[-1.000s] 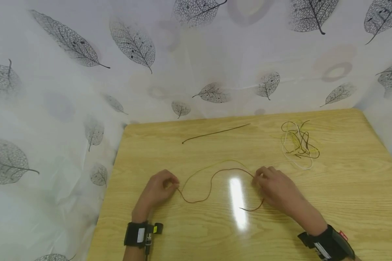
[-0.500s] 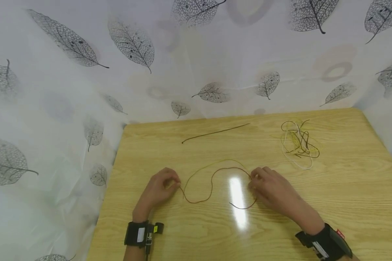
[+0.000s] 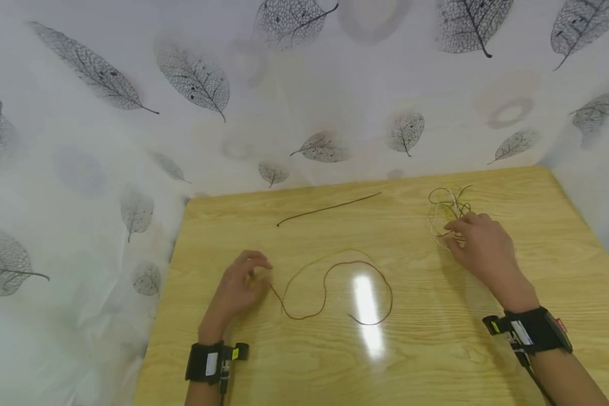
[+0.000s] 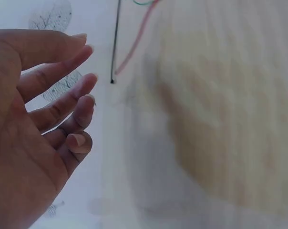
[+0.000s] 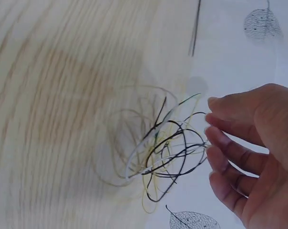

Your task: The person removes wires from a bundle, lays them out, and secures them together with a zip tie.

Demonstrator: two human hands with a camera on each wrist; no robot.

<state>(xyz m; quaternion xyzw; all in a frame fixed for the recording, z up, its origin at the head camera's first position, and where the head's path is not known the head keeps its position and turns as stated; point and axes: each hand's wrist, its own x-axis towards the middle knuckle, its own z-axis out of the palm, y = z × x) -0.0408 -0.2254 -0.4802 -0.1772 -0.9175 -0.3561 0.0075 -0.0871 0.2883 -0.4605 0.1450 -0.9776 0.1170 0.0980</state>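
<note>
My left hand [image 3: 241, 282] is over the left part of the table, fingers relaxed and nothing between them. Just past its fingertips is one end of a red string [image 3: 299, 319], which lies in an S-shaped curve. A thin yellow string [image 3: 352, 249] arches behind it, and the two cross near their left ends. At the back right, my right hand [image 3: 482, 245] hovers at a tangle of white, black, yellow and green strings [image 5: 156, 157]. Its thumb and fingers are loosely bent beside the tangle without gripping any string. In the head view this hand hides part of the pile.
A single dark string [image 3: 330, 208] lies nearly straight along the back of the wooden table [image 3: 264, 361]. A white sheet printed with leaves [image 3: 360, 90] rises behind and at the sides. Each wrist wears a black strap [image 3: 205, 363] with a small camera.
My right hand has let go of the red and yellow strings and moved back and right to the tangle. The left hand has loosened from the strings' left ends. The view has shifted slightly.
</note>
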